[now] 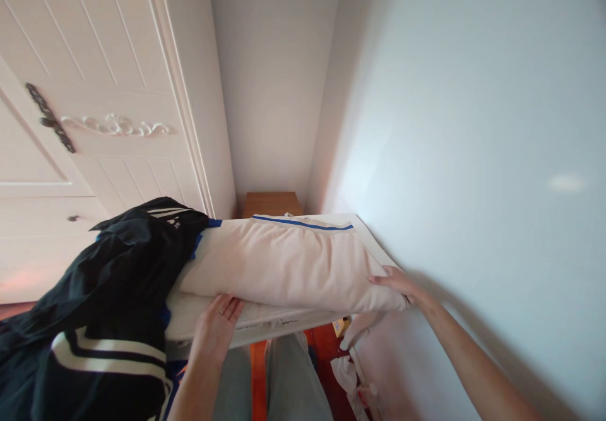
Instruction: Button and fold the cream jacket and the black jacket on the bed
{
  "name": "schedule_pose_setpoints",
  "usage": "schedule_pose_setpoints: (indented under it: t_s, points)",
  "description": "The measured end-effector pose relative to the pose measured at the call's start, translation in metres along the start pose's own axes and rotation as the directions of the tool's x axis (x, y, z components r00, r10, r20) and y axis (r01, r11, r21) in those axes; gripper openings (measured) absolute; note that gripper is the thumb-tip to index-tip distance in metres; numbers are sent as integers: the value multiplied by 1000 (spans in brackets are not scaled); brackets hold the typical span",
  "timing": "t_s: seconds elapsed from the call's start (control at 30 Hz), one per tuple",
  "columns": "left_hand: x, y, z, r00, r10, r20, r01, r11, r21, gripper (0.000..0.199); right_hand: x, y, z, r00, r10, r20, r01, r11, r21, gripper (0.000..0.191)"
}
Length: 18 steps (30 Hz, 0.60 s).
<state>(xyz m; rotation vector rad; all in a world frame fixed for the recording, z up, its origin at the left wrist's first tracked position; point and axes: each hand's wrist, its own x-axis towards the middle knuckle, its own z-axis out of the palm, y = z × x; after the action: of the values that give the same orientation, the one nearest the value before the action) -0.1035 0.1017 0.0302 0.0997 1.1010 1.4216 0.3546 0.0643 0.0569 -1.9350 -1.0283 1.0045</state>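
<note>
The left hand's (218,325) fingers lie extended along the near edge of a long, pale cream fabric bundle (284,266); the right hand (398,283) rests its thumb on the right end, its grip hidden. The bundle looks already folded lengthwise, creases left unsmoothed, on a white table (365,235). Left of it lies a black, white-striped garment (118,282), loosely heaped and unfolded.

Lg. white wardrobe (194,42) on L, grooved door (95,42) w/ dark ornate handle (50,119) & raised scroll trim (116,125). Pale wall (473,124) on R w/ soft glare spot (567,183); greyish back wall (274,80). Low brown wooden furniture top (272,202) nr. corner. Reddish floor (324,358) below.
</note>
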Motion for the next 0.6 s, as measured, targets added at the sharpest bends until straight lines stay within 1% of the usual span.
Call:
schedule_pose_setpoints:
  t_s: [0.07,0.1,0.17,0.27,0.3,0.33,0.4,0.47,0.5,0.53,0.6]
  points:
    - [5,5,13,1000,26,-11,-27,1000,-4,12,-24,2,3,995,29,93,-38,994,102,58]
    - [7,6,19,999,37,-6,-37,999,2,14,-36,5,6,993,38,109,-55,986,154,54]
    - [13,5,30,998,58,30,-59,998,29,19,-57,16,11,996,58,63,-73,965,253,51]
    - [27,-5,48,987,123,102,-132,988,83,25,-84,37,19,994,113,-1,-104,917,386,52]
    - [33,-9,54,980,155,124,-168,980,105,27,-91,44,21,992,130,11,-121,884,451,54]
    - [40,-14,60,971,189,145,-208,969,129,29,-97,51,24,988,147,47,-150,839,522,55]
    - [54,-25,71,945,262,194,-297,937,183,33,-106,62,29,969,190,158,-247,723,646,57]
    - [67,-33,80,918,318,238,-373,894,247,35,-108,71,36,940,249,234,-340,614,712,59]
    - [72,-36,83,908,336,251,-401,870,286,36,-107,75,40,932,273,240,-358,576,735,60]
    - [77,-39,87,901,347,259,-420,845,330,35,-105,77,44,932,287,222,-350,550,759,61]
    - [82,-42,93,891,366,268,-449,795,408,35,-97,78,52,947,285,149,-283,517,808,61]
